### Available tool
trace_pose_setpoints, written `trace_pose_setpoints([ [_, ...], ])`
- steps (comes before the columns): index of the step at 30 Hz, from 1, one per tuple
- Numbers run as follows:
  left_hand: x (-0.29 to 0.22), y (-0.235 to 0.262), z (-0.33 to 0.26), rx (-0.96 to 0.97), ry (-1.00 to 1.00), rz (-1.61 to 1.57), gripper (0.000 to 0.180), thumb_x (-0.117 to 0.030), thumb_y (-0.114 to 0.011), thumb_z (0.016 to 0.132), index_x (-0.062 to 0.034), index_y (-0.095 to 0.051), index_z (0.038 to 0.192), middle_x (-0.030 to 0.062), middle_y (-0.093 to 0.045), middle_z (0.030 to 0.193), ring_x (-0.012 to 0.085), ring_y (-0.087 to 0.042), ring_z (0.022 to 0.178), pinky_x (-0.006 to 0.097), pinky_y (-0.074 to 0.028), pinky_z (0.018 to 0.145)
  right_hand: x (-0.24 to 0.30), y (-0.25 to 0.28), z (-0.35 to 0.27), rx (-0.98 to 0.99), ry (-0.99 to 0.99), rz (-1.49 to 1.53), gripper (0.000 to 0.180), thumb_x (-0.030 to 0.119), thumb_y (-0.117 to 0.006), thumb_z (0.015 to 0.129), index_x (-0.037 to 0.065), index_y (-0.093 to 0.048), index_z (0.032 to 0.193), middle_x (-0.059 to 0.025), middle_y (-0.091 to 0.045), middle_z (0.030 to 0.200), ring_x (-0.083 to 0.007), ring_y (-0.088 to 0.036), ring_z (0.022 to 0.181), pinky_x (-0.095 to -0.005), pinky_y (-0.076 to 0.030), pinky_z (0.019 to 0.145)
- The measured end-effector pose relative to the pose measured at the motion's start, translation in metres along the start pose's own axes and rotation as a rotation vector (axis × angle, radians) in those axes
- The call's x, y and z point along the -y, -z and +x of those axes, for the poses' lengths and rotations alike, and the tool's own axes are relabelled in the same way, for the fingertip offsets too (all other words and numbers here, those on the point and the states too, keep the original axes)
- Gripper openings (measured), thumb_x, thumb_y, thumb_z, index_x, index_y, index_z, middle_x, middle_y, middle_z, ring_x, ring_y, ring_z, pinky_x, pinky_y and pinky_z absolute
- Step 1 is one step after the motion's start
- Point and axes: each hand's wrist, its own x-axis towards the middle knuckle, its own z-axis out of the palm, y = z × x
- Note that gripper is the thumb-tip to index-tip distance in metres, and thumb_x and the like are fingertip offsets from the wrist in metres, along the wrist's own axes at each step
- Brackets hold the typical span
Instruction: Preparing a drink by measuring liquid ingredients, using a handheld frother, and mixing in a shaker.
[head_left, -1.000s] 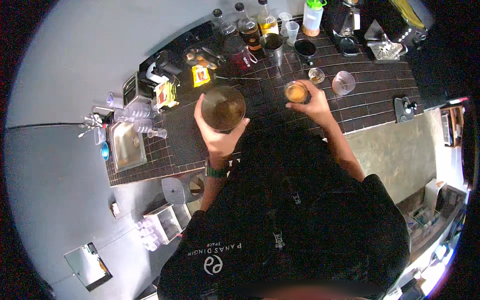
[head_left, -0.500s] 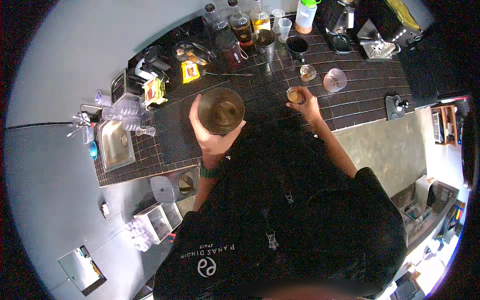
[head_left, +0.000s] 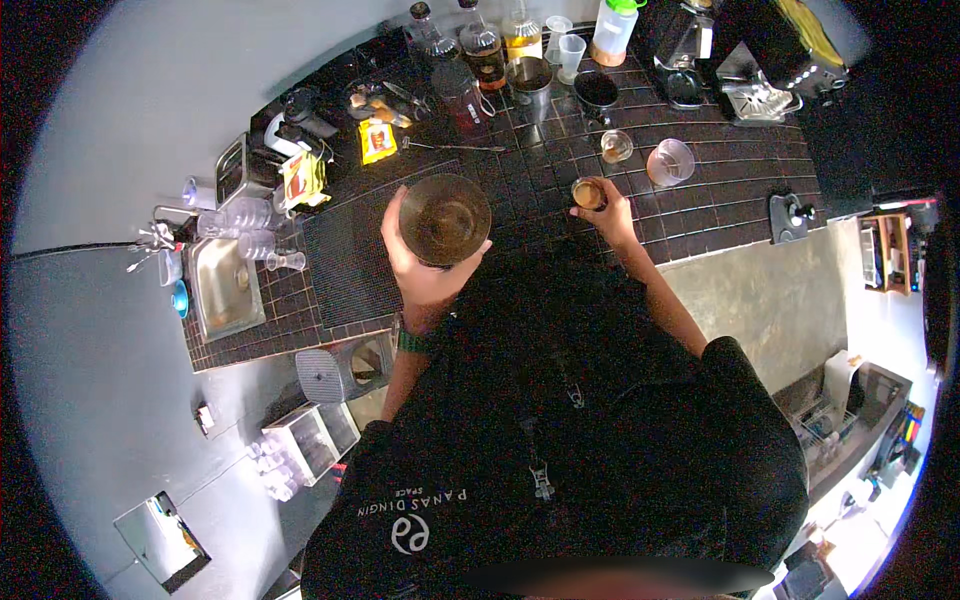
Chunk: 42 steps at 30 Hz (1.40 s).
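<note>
My left hand (head_left: 432, 283) is wrapped round a wide round cup (head_left: 446, 220), its mouth facing up. The inside looks brownish; whether that is liquid or the cup's own colour I cannot tell. Further right, my right hand (head_left: 613, 218) grips a small clear glass (head_left: 589, 194) with a brown liquid in it. Just beyond that hand, a second small glass (head_left: 616, 147) with a little brown residue stands on the black tiled counter (head_left: 700, 215). Beside it is a larger clear plastic cup (head_left: 670, 163).
Bottles (head_left: 483, 58), a metal pitcher (head_left: 530, 85), a dark pitcher (head_left: 596, 95) and a green-capped squeeze bottle (head_left: 614, 35) line the back. A long spoon (head_left: 450, 146) lies near a yellow packet (head_left: 378, 141). At left are a black mat (head_left: 345, 260) and a sink (head_left: 228, 285); a tamper (head_left: 792, 215) sits right.
The view has shifted slightly. Both hands keep hold of the same cup and small glass, in nearly the same places.
</note>
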Motion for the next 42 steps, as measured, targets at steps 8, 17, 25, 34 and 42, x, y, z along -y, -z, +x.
trace_pose_setpoints([
  [8,0.013,0.002,-0.001,-0.025,0.036,0.018,0.114,-0.015,-0.097,0.063,0.0047,-0.027,0.151,0.0185,-0.046,0.141,0.0288,-0.053,0.129,0.042,-0.045,0.110,0.008,0.012,-0.012,-0.010,0.052,0.017,0.087,0.023,-0.096,0.068,0.005,-0.051,0.141,-0.0151,-0.066,0.131,-0.0260,-0.065,0.121,-0.0370,-0.051,0.102],
  [17,0.013,0.001,0.006,-0.022,0.187,-0.168,0.114,-0.010,-0.096,0.063,0.0032,-0.026,0.152,0.0173,-0.048,0.138,0.0273,-0.055,0.126,0.043,-0.047,0.108,-0.060,0.031,-0.002,-0.242,-0.075,0.059,0.066,0.008,-0.080,0.087,-0.002,-0.046,0.143,-0.0210,-0.060,0.137,-0.0259,-0.057,0.132,-0.0382,-0.047,0.111],
  [25,0.000,0.004,0.007,0.000,0.184,-0.123,0.116,-0.010,-0.096,0.063,0.0025,-0.025,0.153,0.0177,-0.049,0.138,0.0269,-0.056,0.126,0.041,-0.047,0.108,-0.034,0.001,0.061,-0.390,-0.082,0.026,0.078,0.015,-0.086,0.083,0.000,-0.042,0.145,-0.0199,-0.060,0.138,-0.0282,-0.058,0.129,-0.0385,-0.046,0.110],
  [34,0.006,0.015,-0.009,-0.060,0.172,0.060,0.114,-0.018,-0.099,0.061,0.0027,-0.032,0.151,0.0185,-0.046,0.144,0.0286,-0.052,0.130,0.041,-0.045,0.111,-0.022,0.006,0.071,-0.523,-0.111,0.075,0.058,0.022,-0.090,0.077,0.004,-0.061,0.123,-0.0099,-0.070,0.114,-0.0198,-0.068,0.103,-0.0340,-0.054,0.090],
  [42,-0.016,0.005,0.007,-0.100,0.053,0.141,0.109,-0.015,-0.097,0.063,0.0019,-0.033,0.150,0.0174,-0.047,0.143,0.0287,-0.052,0.130,0.040,-0.044,0.111,0.069,0.056,0.023,-0.453,-0.030,-0.051,0.060,0.021,-0.092,0.075,0.004,-0.062,0.124,-0.0129,-0.073,0.109,-0.0221,-0.070,0.102,-0.0365,-0.055,0.090],
])
